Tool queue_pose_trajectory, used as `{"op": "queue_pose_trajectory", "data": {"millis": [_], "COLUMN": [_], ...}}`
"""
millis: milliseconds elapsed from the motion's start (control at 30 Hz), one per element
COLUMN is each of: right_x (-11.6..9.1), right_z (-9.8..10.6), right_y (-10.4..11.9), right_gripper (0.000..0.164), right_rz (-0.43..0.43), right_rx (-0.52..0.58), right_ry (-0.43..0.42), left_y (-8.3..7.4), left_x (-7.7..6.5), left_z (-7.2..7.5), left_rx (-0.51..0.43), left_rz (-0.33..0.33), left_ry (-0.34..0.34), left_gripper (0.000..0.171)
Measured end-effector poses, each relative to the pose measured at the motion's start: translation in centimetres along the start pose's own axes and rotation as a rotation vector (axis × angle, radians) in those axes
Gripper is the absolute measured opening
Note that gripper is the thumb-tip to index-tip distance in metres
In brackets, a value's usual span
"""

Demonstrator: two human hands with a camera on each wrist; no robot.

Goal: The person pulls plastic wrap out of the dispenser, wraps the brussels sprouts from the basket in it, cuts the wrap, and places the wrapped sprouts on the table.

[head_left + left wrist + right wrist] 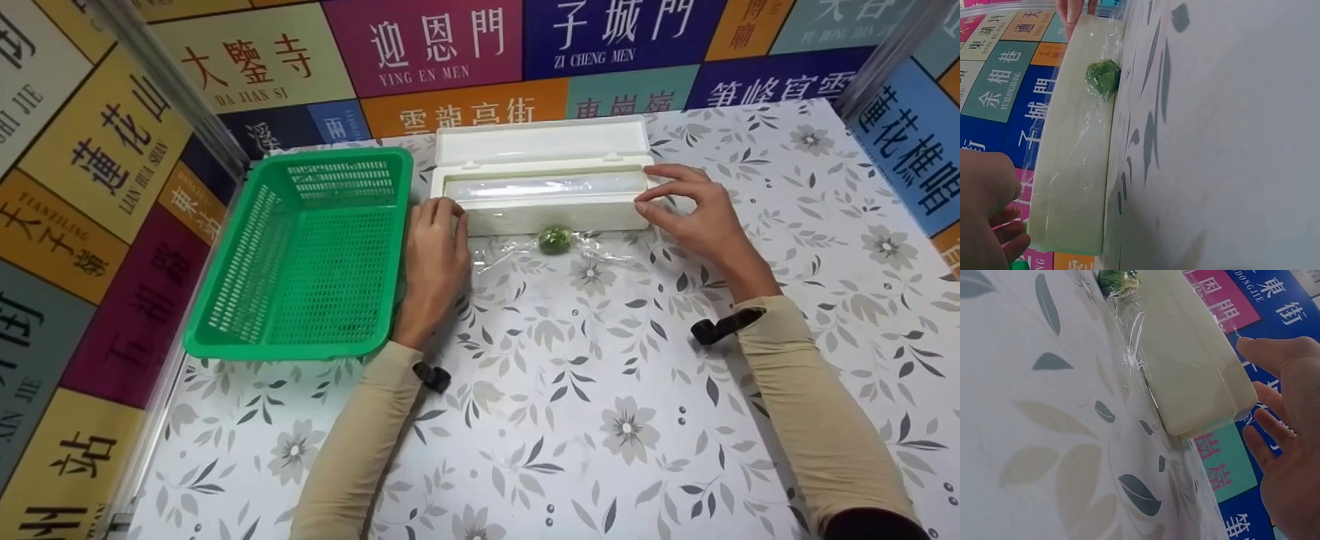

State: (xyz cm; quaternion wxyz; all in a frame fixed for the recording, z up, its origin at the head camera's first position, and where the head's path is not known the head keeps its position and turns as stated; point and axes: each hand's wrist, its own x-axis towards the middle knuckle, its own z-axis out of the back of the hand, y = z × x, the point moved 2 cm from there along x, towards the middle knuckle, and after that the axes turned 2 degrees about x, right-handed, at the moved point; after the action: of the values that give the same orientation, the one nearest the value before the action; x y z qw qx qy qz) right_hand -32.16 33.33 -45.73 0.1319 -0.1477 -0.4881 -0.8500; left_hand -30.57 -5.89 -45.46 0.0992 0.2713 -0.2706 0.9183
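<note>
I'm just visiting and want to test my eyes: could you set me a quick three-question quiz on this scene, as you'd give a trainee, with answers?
1. Which hand is nearer the green basket: A) left or B) right?
2. True or false: the lid of the white box stands open.
3. What colour is the small round thing in front of the box?

Key:
1. A, the left hand.
2. True.
3. Green.

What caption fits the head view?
Left hand and right hand at the box; vegetable and film in front, basket alongside.
</note>
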Motion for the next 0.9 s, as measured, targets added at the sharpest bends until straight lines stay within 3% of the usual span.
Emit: {"op": "queue_pose_trajectory", "data": {"millis": [400,500,667,900], "right_x": [-1.5,-2.2,-3.1,-4.1], "right_z": [0.1,0.1,0.1,-0.1], "right_y": [0.0,1.4,1.2,-0.2], "right_gripper": [0.011,0.011,0.010,0.011], "right_rz": [0.012,0.036,0.047,-0.027], "right_rx": [-0.032,-0.003,-0.009,-0.067], "right_ry": [-0.031,-0.023,0.050,0.196], "left_y": [0.4,0.5,0.6,0.9], "left_x": [-1.1,-1.6,-2.4,-3.1], "left_z": [0.8,0.8,0.6,0.5], "left_rx": [-0.039,-0.073,-0.069,-0.003], "left_rz": [-0.001,0.009,0.025,-0.027], "left_ry": [0.034,0.061,0.110,0.183], "left_gripper": [0.016,0.015,0.014,0.011]}}
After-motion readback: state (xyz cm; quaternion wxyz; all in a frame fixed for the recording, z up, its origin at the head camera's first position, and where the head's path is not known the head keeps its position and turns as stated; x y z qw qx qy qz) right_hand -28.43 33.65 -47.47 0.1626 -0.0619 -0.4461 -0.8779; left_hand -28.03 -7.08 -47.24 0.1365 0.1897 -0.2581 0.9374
